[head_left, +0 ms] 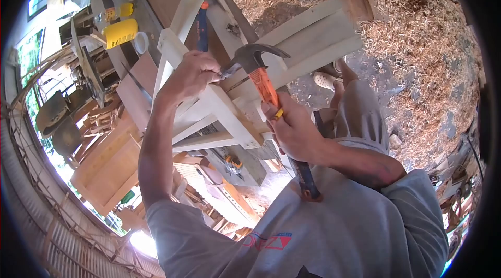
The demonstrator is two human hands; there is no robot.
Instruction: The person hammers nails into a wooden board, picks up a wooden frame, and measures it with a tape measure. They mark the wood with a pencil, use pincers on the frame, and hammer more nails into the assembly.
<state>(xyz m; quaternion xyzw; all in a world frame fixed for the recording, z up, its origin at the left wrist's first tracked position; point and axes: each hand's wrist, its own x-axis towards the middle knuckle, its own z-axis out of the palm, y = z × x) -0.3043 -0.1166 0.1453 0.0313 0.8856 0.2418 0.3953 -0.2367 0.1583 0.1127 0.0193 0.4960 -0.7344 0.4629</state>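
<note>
My right hand [297, 129] is wrapped round the orange and dark-blue handle of a claw hammer [264, 86]. The hammer's metal head is close to my left hand [197, 73], above a pale wooden frame [235, 116]. My left hand is closed at a corner of that frame, its fingertips pinched on something small that I cannot make out. Just beyond its knuckles is a blue handle with an orange end [202, 27]; whether the hand touches it is unclear.
A yellow container [120, 33], a clear bottle with a yellow part [112, 13] and a white ring [141, 42] are at upper left. Wooden boards and furniture parts [109, 160] fill the left side. Wood shavings [417, 43] cover the ground at right, near a shoe [324, 80].
</note>
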